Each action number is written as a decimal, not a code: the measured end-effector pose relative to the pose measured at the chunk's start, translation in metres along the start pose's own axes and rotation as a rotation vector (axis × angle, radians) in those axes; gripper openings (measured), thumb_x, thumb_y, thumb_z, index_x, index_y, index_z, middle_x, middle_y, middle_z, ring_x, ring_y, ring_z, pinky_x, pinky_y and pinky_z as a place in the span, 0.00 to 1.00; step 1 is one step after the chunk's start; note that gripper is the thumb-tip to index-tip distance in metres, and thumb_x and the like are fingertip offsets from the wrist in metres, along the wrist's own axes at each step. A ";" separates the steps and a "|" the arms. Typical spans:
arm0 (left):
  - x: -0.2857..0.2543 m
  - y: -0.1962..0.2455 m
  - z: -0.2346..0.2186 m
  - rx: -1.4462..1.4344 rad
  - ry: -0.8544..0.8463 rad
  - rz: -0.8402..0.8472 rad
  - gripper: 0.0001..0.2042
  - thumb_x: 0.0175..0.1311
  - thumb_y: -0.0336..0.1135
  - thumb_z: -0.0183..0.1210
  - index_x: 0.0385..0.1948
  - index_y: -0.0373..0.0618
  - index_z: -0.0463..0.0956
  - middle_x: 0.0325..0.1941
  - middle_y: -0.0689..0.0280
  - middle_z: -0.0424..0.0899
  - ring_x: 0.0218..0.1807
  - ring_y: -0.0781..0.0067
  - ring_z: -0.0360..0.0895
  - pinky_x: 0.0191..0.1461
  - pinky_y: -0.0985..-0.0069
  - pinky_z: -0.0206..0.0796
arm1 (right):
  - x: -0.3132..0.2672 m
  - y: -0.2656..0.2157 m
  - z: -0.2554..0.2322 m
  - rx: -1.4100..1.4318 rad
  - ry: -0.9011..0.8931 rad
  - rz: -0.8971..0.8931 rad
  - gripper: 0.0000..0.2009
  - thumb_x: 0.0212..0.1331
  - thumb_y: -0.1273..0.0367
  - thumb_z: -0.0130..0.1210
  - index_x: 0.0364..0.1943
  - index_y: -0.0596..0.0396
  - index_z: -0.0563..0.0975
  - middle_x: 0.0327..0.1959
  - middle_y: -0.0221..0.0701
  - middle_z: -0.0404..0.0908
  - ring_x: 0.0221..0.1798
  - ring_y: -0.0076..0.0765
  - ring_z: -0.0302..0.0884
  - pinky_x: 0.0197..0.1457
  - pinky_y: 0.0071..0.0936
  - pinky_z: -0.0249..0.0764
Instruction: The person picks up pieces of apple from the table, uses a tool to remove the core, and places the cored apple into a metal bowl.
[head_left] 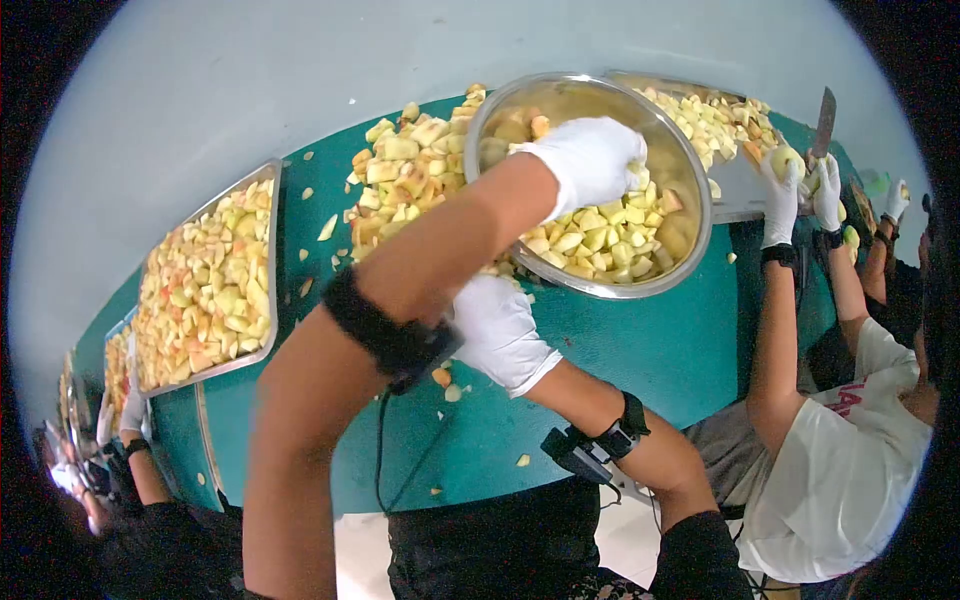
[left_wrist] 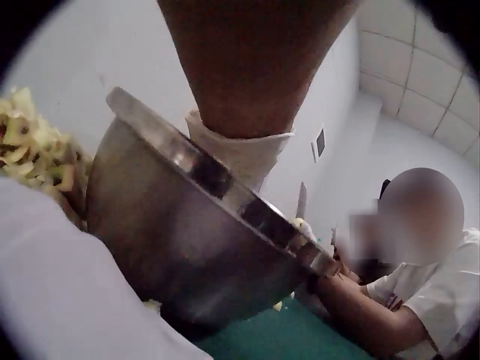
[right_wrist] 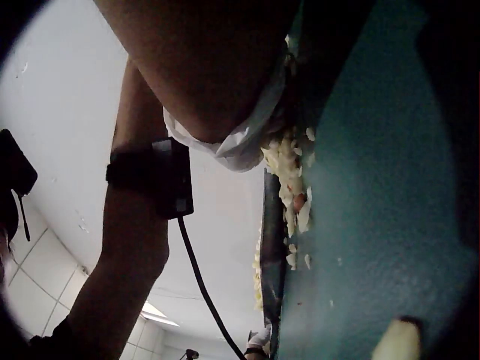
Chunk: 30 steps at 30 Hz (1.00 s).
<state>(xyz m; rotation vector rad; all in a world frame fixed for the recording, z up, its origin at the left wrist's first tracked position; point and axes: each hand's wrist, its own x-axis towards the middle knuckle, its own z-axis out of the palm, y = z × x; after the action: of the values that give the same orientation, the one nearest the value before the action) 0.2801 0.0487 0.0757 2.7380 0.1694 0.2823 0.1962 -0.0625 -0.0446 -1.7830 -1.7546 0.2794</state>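
Observation:
A large steel bowl [head_left: 697, 235] holds many cut apple pieces [head_left: 600, 243]. My white-gloved left hand [head_left: 595, 165] reaches inside it from above, knuckles up, its fingertips hidden down at the pieces. In the left wrist view the bowl's outer wall [left_wrist: 172, 240] shows from the side, and my left forearm passes over its rim. Crossing beneath that forearm, my white-gloved right hand [head_left: 495, 325] is beside the bowl at the near edge of a heap of apple chunks [head_left: 410, 160]; its fingers are hidden. The right wrist view shows the right glove [right_wrist: 232, 154] right at the heap.
A metal tray of apple pieces [head_left: 205, 290] lies to the left, another tray [head_left: 735, 190] to the right. A person on the right holds a peeled apple [head_left: 786, 163] and a knife [head_left: 824, 120]. Scraps lie on the green table [head_left: 640, 350]. A cable [head_left: 380, 450] hangs from my left wrist.

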 end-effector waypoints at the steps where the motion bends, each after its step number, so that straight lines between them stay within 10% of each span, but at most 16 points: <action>1: -0.008 0.002 -0.007 -0.092 0.038 -0.013 0.16 0.68 0.41 0.62 0.52 0.43 0.82 0.50 0.49 0.87 0.54 0.49 0.84 0.58 0.59 0.75 | 0.001 -0.015 -0.017 0.029 -0.018 0.056 0.13 0.61 0.59 0.59 0.43 0.50 0.81 0.31 0.46 0.85 0.36 0.54 0.86 0.38 0.50 0.80; 8: -0.115 0.032 -0.056 -0.906 0.304 -0.230 0.16 0.69 0.37 0.61 0.50 0.33 0.81 0.48 0.61 0.88 0.48 0.77 0.82 0.53 0.79 0.73 | 0.002 -0.019 -0.015 0.097 0.113 0.103 0.12 0.62 0.58 0.61 0.40 0.51 0.82 0.26 0.45 0.84 0.31 0.55 0.84 0.35 0.49 0.78; 17: -0.273 -0.014 -0.014 -1.267 0.648 -0.498 0.14 0.72 0.29 0.59 0.57 0.39 0.79 0.53 0.66 0.85 0.53 0.78 0.80 0.58 0.78 0.71 | 0.008 -0.028 -0.029 0.137 0.051 0.195 0.15 0.66 0.57 0.57 0.45 0.52 0.80 0.29 0.47 0.84 0.33 0.57 0.84 0.38 0.49 0.79; 30: -0.290 -0.041 0.033 -1.392 0.717 -0.678 0.16 0.69 0.29 0.64 0.57 0.37 0.79 0.52 0.66 0.86 0.51 0.79 0.81 0.58 0.79 0.73 | 0.013 -0.030 -0.019 0.334 0.135 0.007 0.12 0.69 0.62 0.58 0.46 0.56 0.76 0.34 0.41 0.80 0.36 0.52 0.81 0.39 0.44 0.75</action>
<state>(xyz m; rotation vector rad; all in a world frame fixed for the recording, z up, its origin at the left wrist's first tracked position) 0.0019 0.0297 -0.0199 1.0411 0.7251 0.7789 0.1831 -0.0573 -0.0095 -1.5313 -1.5082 0.4184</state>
